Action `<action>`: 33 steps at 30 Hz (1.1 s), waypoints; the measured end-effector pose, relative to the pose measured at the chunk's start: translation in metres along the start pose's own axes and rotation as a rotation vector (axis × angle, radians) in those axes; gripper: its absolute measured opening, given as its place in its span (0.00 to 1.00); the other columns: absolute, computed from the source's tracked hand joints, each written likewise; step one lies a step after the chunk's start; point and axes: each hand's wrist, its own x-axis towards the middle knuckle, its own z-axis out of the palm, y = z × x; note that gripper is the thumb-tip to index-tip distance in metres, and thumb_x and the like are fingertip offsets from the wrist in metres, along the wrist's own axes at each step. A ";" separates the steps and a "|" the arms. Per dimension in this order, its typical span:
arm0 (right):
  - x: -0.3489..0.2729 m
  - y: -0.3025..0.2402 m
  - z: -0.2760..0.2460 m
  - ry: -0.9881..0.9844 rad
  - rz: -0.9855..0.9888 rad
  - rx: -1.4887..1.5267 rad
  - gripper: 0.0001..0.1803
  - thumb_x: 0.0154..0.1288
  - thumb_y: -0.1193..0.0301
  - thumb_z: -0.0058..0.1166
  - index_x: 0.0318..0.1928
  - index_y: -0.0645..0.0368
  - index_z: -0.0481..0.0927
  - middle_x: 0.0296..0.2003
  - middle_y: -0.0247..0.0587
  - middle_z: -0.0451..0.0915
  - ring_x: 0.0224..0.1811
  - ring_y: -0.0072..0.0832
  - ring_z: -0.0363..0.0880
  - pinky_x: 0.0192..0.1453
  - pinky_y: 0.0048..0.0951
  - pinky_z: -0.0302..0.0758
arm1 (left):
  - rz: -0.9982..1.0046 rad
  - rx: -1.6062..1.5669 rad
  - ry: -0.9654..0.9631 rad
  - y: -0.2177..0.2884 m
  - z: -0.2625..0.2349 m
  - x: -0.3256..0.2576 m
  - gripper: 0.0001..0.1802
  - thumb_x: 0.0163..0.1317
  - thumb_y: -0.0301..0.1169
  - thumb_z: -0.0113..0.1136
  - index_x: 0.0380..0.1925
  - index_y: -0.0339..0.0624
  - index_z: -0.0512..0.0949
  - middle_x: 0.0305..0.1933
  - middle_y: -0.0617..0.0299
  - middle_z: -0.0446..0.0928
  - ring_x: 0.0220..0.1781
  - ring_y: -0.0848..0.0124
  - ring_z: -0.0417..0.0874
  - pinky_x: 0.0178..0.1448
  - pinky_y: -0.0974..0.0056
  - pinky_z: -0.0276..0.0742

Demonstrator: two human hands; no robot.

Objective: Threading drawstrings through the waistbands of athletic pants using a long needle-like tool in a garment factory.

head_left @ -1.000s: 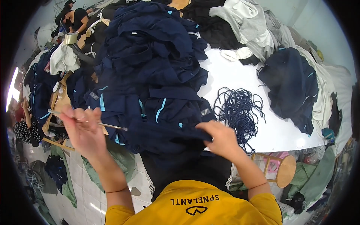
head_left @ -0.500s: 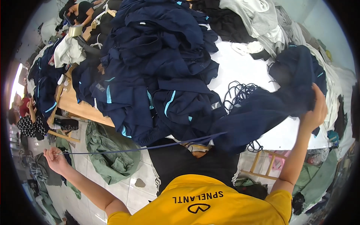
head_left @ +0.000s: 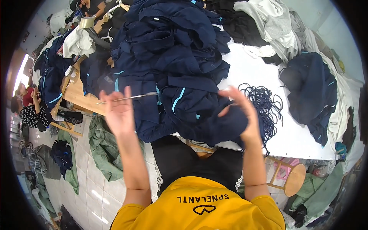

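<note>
My left hand (head_left: 119, 112) is raised in front of the pile's left side, its fingers closed on a drawstring threader (head_left: 143, 95), a long thin metal rod lying across them. No cord shows on the rod. My right hand (head_left: 248, 115) is over the near edge of the table, thumb and fingers curved apart beside a bunched navy garment (head_left: 226, 124); it is slightly blurred. Navy garments with light blue strips form a large pile (head_left: 165, 50) before me. A heap of navy cords (head_left: 264, 111) lies just right of my right hand.
The white tabletop (head_left: 299, 142) bears a separate navy garment (head_left: 310, 88) at the right. Grey and white cloth (head_left: 268, 27) is heaped behind it. Green cloth (head_left: 103, 149) lies on the tiled floor, and a round wooden stool (head_left: 295, 180) stands below the table. Other people sit far left.
The navy garment has left my right hand and lies at the right of the table. Both hands have come inward to the pile; the cord stretched from my left hand is gone.
</note>
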 end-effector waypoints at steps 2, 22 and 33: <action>0.000 0.007 0.030 -0.075 0.128 0.084 0.38 0.57 0.71 0.58 0.68 0.59 0.60 0.62 0.50 0.69 0.34 0.20 0.76 0.43 0.22 0.74 | 0.000 -0.009 0.063 -0.033 0.025 -0.024 0.17 0.69 0.29 0.49 0.56 0.50 0.66 0.31 0.63 0.75 0.37 0.69 0.80 0.68 0.38 0.63; -0.011 0.011 0.052 -0.045 -0.001 -0.207 0.10 0.55 0.76 0.58 0.38 0.66 0.78 0.36 0.44 0.84 0.36 0.27 0.81 0.44 0.26 0.75 | 0.059 0.252 -0.347 -0.082 0.064 -0.105 0.13 0.72 0.31 0.44 0.54 0.46 0.66 0.31 0.62 0.70 0.33 0.72 0.75 0.64 0.40 0.69; -0.018 0.004 0.046 0.007 0.160 -0.214 0.17 0.54 0.76 0.57 0.46 0.64 0.80 0.39 0.48 0.83 0.42 0.37 0.84 0.49 0.25 0.75 | 0.103 0.274 -0.375 -0.090 0.064 -0.114 0.12 0.72 0.31 0.44 0.53 0.45 0.65 0.36 0.57 0.70 0.39 0.63 0.82 0.58 0.43 0.76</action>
